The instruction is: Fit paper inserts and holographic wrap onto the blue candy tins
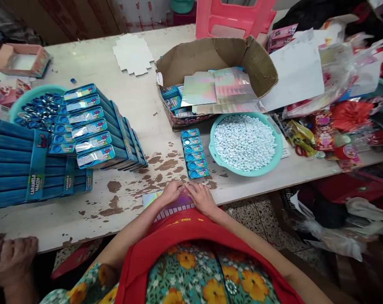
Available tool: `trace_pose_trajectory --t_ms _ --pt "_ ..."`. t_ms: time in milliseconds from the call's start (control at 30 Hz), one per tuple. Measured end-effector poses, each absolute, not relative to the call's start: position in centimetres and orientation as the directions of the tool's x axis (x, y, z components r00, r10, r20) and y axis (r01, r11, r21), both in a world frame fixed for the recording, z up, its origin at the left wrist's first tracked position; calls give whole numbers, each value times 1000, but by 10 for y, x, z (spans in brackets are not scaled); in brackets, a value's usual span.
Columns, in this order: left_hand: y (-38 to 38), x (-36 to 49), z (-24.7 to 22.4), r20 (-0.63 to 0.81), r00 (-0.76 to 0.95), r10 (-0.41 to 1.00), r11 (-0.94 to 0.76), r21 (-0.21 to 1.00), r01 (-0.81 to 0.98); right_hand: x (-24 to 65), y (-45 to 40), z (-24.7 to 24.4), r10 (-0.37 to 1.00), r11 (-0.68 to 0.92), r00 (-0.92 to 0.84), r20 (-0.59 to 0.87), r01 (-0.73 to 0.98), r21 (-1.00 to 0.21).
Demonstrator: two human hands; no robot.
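Observation:
My left hand (173,192) and my right hand (201,197) meet at the table's front edge, thumbs and fingertips pinched close together. Beneath them lies a shiny rainbow-coloured sheet (151,198) with a row of pale strips along its near side. Whatever the fingertips hold is too small to make out. Just beyond my hands, several slim blue candy boxes (196,162) stand in a row with their ends facing up. To their right is a turquoise basin (214,154) full of small pale-blue candies (247,143).
Blue box bundles (96,126) are stacked at left, by a bowl of blue caps (41,112). Behind the basin stands an open carton (207,55) holding shiny sheets (199,89). Bags and wrappers (324,126) clutter the right. Another person's hand (12,261) rests at lower left.

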State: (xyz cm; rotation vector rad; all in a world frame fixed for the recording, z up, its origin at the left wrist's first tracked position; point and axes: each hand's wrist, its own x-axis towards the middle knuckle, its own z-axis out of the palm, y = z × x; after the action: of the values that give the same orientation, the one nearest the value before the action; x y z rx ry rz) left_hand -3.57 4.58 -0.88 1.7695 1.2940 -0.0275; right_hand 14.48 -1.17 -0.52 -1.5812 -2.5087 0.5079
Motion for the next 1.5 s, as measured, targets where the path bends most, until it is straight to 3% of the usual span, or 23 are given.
trace_pose_trajectory --t_ms 133,367,533,667,800,1100,1200,1333,1433,1500 --pt "46 -36 -11 -498 430 754 21 672 741 153 -15 -3 853 464 -519 -54 801 -377" --pt "40 -32 -6 -453 307 837 38 608 793 160 -1 42 902 337 -425 -70 798 -500" --pt "34 -25 26 -209 378 902 45 916 398 169 13 74 953 85 -260 -152 715 -694" --pt "38 -18 36 -324 507 799 170 930 325 173 23 74 955 -118 -144 -259 617 -778" --pt "51 -17 33 -417 503 757 270 901 340 172 34 59 952 -233 -24 -306 592 -772" --pt "80 -9 10 -322 361 875 157 895 416 162 65 28 982 -187 163 -98 734 -653" --pt "78 -3 1 -386 309 869 180 828 531 159 66 24 968 -226 236 -80 694 -684" --pt "69 5 5 -465 221 857 94 563 821 160 64 20 955 -254 286 -80 646 -719" --pt "64 6 13 -508 232 829 -15 395 919 160 64 18 963 -225 261 -61 662 -715" --pt "62 1 14 -577 266 773 -66 343 937 161 62 20 965 -212 258 -46 668 -713"
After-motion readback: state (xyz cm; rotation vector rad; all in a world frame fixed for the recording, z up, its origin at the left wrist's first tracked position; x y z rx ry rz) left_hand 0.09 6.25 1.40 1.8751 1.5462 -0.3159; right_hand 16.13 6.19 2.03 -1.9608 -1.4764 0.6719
